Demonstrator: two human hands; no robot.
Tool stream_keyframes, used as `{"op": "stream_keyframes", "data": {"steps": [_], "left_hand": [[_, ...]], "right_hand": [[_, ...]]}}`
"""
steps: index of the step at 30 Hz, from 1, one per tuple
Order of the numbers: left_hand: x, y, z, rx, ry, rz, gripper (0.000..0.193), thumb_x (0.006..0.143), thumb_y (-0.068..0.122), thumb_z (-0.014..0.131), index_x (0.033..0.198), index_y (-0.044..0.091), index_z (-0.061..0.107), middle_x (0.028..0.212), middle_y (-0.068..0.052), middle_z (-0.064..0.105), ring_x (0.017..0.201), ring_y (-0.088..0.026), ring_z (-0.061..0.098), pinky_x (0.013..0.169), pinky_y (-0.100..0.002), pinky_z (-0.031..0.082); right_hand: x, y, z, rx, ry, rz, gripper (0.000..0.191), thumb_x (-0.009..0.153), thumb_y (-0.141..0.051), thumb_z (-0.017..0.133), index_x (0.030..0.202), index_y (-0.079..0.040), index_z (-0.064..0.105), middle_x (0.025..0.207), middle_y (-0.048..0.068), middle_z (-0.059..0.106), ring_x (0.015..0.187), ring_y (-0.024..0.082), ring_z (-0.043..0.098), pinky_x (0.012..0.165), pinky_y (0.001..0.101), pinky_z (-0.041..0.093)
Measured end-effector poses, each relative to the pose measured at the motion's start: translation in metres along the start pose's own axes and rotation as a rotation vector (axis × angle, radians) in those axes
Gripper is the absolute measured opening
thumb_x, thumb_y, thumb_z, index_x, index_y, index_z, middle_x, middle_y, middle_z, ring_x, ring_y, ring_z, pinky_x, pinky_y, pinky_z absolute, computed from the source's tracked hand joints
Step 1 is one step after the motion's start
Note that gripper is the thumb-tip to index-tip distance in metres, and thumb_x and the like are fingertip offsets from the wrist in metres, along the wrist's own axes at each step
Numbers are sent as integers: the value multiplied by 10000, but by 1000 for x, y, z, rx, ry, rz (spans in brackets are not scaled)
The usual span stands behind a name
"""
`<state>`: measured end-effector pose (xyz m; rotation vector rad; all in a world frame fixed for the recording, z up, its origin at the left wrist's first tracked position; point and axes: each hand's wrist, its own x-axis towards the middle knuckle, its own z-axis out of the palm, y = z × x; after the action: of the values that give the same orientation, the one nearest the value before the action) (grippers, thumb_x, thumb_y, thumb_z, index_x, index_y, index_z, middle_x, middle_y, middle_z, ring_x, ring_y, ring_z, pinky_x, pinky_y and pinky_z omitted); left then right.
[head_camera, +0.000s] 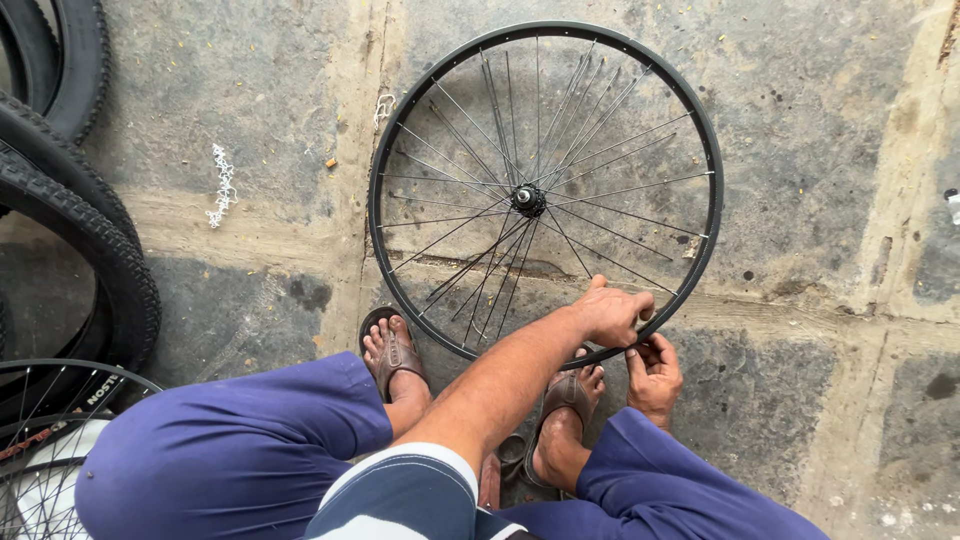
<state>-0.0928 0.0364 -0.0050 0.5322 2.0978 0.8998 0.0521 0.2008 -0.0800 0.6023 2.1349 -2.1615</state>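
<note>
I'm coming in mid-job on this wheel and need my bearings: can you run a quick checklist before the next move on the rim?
1. Wheel rim lying flat on the stone floor: ok.
2. Left hand on the near edge of the rim: ok.
3. Right hand at the rim just below it: ok; what its fingers pinch: cannot tell.
4. Spokes joined at the hub: ok; tension: cannot tell.
5. Sandalled feet off the rim: ok.
</note>
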Motion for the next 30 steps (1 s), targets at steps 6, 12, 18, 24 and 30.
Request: {"op": "stream_keyframes", "data": {"steps": [6,12,18,24,30], "left_hand": [[-4,4,-3,27,-33,-18,316,835,250,690,1146,240,639,1004,-25,773,998,-189,699,937,-421,287],[-2,0,-2,62,-38,-2,304,856,253,690,1159,246,666,1000,-24,775,1019,-196,699,951,-426,287],[-13,1,2,94,41,26,227,927,268,635,1149,248,679,946,-38,757,996,-221,698,975,-452,314],[-73,-42,-10,144,626,-71,213,895,170,637,1099,168,700,1062,-102,715,1076,-291,650,975,-460,475],[-147,-135,13,137,1269,-458,504,812,289,724,1215,21,583,1131,-213,627,1079,-409,545,914,-542,427]], "right_hand": [[-1,2,-3,-37,-5,14,378,964,73,642,1331,40,558,1160,123,693,1065,144,675,906,253,557],[1,9,-5,0,-16,4,395,961,85,643,1346,54,554,1157,130,695,1049,144,679,901,251,555],[5,-50,-9,-403,-157,19,364,919,-14,691,1279,-14,635,1086,101,741,969,150,705,849,285,568],[50,-234,-18,-1065,-398,-210,320,903,-224,731,1199,-102,724,1061,116,751,933,227,725,844,355,603],[93,-286,69,-991,-799,-167,517,888,-371,722,1295,-58,660,1194,116,742,1097,214,725,951,366,570]]}}
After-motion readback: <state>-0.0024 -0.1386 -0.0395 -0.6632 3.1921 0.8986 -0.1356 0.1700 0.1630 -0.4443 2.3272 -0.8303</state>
